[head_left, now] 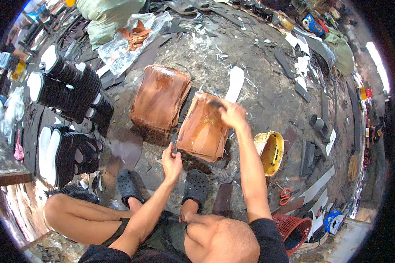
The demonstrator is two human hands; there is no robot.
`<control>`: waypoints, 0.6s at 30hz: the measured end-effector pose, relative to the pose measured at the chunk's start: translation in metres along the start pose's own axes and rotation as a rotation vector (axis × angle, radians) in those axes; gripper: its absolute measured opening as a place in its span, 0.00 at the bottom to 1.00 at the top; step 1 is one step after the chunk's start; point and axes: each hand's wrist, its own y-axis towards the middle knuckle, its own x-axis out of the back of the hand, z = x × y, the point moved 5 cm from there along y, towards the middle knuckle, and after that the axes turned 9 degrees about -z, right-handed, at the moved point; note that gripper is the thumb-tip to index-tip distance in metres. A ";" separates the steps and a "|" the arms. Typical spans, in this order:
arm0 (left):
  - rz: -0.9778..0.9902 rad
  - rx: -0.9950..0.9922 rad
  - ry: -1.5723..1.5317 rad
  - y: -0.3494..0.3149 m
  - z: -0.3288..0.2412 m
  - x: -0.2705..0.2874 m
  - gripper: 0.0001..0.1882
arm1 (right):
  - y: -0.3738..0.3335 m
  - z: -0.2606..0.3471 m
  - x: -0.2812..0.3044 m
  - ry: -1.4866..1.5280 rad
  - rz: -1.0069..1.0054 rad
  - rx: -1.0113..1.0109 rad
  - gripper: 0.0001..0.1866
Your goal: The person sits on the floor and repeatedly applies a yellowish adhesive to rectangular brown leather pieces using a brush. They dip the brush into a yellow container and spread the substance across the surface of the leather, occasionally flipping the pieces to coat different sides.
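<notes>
A stack of brown leather-like sheets [202, 125] lies on the ground before me, its top sheet partly wet and glossy. My right hand [233, 115] is closed around a dark brush [215, 103] whose head rests on the far part of that top sheet. My left hand [172, 162] is closed, fingertips pinched, just off the stack's near left corner; whatever they hold is too small to make out. Left of this stack sits a second one of similar brown sheets [159, 97], also shiny on top. A white sole-shaped piece [235, 83] lies beyond my right hand.
A yellow tub [274, 153] with glue-like residue stands right of my right forearm. Orange-handled scissors [285, 196] and a red basket [294, 232] lie nearer. Stacked black-and-white soles [52, 149] are at left. Scraps [135, 36] on clear plastic lie farther off.
</notes>
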 end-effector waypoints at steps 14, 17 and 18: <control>0.188 -0.236 0.159 0.021 -0.001 0.014 0.25 | -0.181 0.083 0.004 0.269 -0.027 0.281 0.16; 0.225 -0.776 0.307 -0.003 -0.065 0.010 0.28 | -0.170 0.046 0.077 0.775 -0.353 -0.147 0.10; 0.285 -0.972 0.347 -0.012 -0.084 0.000 0.29 | -0.167 0.023 0.099 0.866 -0.490 -0.249 0.11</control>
